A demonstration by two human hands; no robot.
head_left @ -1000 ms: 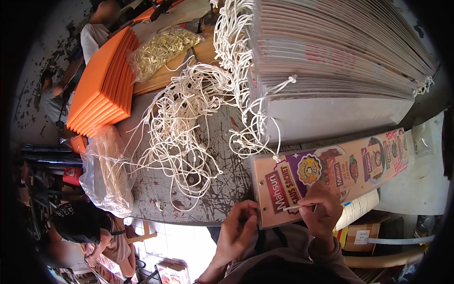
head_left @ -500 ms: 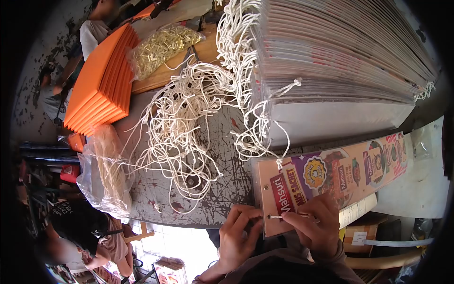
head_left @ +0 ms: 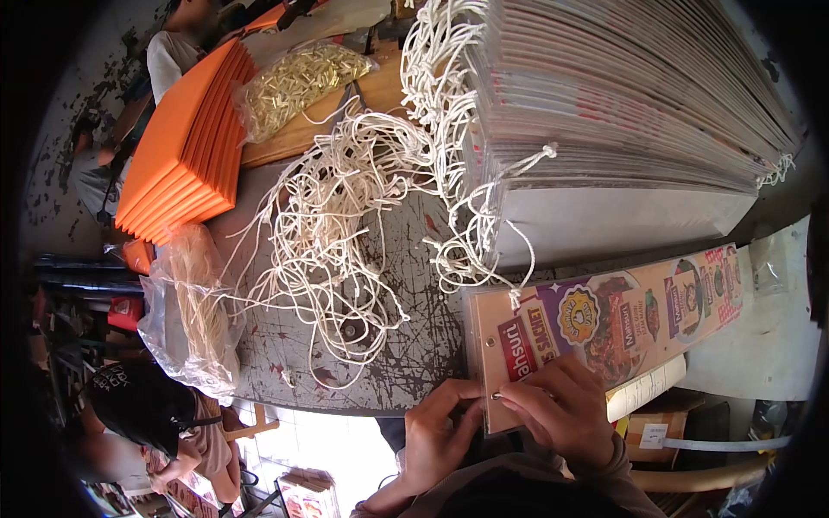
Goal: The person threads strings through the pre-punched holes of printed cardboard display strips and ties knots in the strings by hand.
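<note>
"What's showing on the left of your feed?"

"I'm seeing a slanting stack of bright orange folded sheets (head_left: 177,155). Below it, a clear plastic bag of pale fibre strands (head_left: 203,302) is lying on the scratched grey bench (head_left: 414,337). Further right, a clear bag of small brass-coloured pieces (head_left: 302,82) is resting on wood, and a loose tangle of white cord (head_left: 332,224) is spreading across the bench."

"And the hands?"

"The left hand (head_left: 440,429) is touching the left edge of a long tan printed card (head_left: 609,319). I'm not able to tell whether that grip is pinching anything. The right hand (head_left: 561,410) is leaning over the card, its grip clamping a short white cord end (head_left: 497,395) below a round metal eyelet (head_left: 491,342)."

"Where's the card lying?"

"It's slanting along the bench's near edge, just below a large fanned pile of plastic-covered sheets (head_left: 622,121)."
</note>
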